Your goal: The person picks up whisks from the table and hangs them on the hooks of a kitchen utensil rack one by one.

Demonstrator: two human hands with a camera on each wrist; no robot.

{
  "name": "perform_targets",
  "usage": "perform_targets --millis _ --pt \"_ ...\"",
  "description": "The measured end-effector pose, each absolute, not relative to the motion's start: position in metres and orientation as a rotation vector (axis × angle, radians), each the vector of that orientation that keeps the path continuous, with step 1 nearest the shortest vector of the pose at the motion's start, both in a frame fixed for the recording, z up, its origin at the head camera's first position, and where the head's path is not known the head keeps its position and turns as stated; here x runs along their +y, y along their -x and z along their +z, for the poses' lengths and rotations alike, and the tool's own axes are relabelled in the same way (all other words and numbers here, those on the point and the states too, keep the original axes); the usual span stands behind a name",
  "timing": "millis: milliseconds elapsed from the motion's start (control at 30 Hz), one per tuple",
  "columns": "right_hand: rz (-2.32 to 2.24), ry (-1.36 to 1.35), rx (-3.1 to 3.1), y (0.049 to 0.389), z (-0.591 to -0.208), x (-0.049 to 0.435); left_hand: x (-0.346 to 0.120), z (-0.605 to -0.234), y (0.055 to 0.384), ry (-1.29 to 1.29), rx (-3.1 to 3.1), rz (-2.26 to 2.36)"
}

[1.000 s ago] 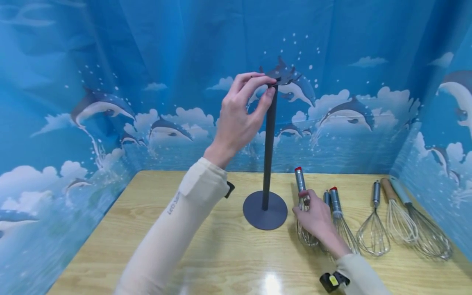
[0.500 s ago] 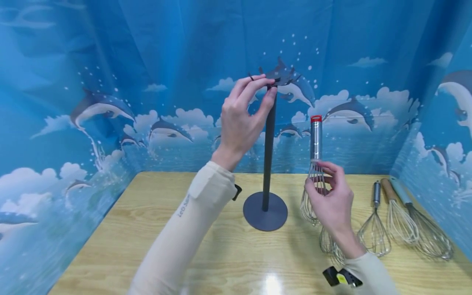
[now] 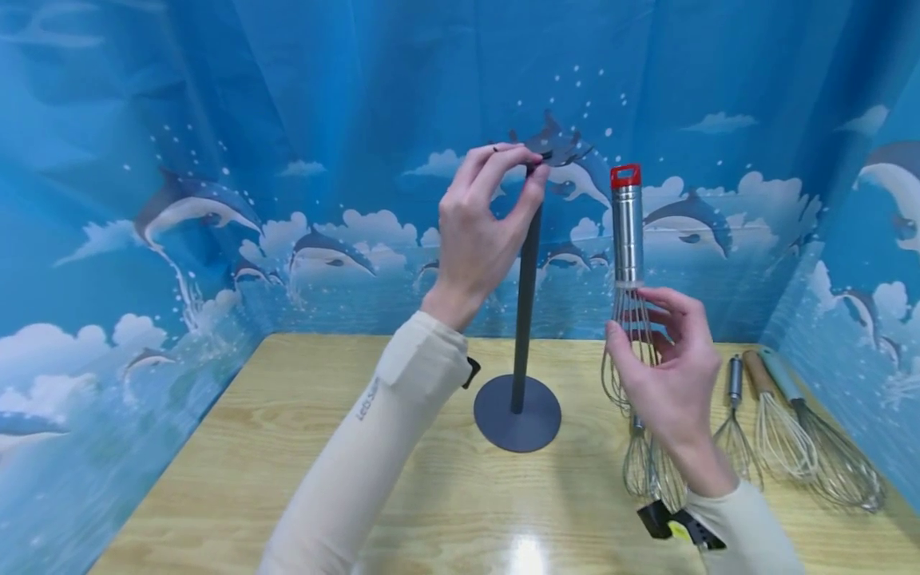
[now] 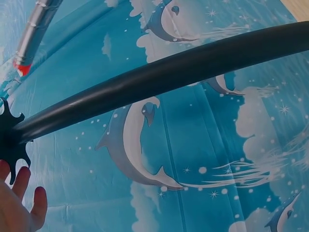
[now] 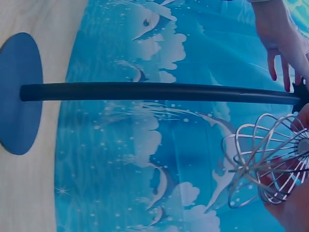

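A dark stand with a slim pole (image 3: 528, 295) rises from a round base (image 3: 516, 435); its hooked top plate (image 4: 10, 126) shows prongs in the left wrist view. My left hand (image 3: 476, 220) pinches that top plate between thumb and fingers. To the right of the pole, my right hand (image 3: 672, 375) grips a whisk (image 3: 628, 231) by its wires, just below the collar. The metal handle points up, ending in a red hanging loop (image 3: 624, 175). In the right wrist view the whisk's wire loops (image 5: 258, 159) fan out near the pole, apart from it.
Below my right hand, more whisks (image 3: 636, 463) lie on the wooden table (image 3: 287, 447), their handles partly hidden. Farther right lie a metal-handled whisk (image 3: 735, 383), a wooden-handled one (image 3: 759, 372) and a teal-handled one (image 3: 782, 375). A blue dolphin curtain (image 3: 402, 96) surrounds the table.
My right hand has lifted the red-tipped whisk off the table, up and slightly right, and the whisk now stands upright. The left hand stays at the stand's top.
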State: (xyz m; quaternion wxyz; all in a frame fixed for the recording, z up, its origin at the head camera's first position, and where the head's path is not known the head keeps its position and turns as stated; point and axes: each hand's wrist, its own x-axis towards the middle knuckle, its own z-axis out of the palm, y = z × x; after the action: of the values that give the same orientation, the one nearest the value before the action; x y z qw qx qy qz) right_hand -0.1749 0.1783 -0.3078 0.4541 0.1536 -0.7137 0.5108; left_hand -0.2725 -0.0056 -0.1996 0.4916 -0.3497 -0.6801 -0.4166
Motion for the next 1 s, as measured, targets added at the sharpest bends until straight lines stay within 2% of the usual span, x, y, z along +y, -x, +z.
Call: perform_targets --millis 567,1000 --pt "0.987 -0.301 -1.753 0.184 -0.282 0.179 0.001 -0.196 0.274 0.865 -1.625 -1.133" --pt "0.744 -0.317 -1.728 0.193 -0.278 0.183 0.002 -0.196 0.275 0.872 -1.634 -1.171"
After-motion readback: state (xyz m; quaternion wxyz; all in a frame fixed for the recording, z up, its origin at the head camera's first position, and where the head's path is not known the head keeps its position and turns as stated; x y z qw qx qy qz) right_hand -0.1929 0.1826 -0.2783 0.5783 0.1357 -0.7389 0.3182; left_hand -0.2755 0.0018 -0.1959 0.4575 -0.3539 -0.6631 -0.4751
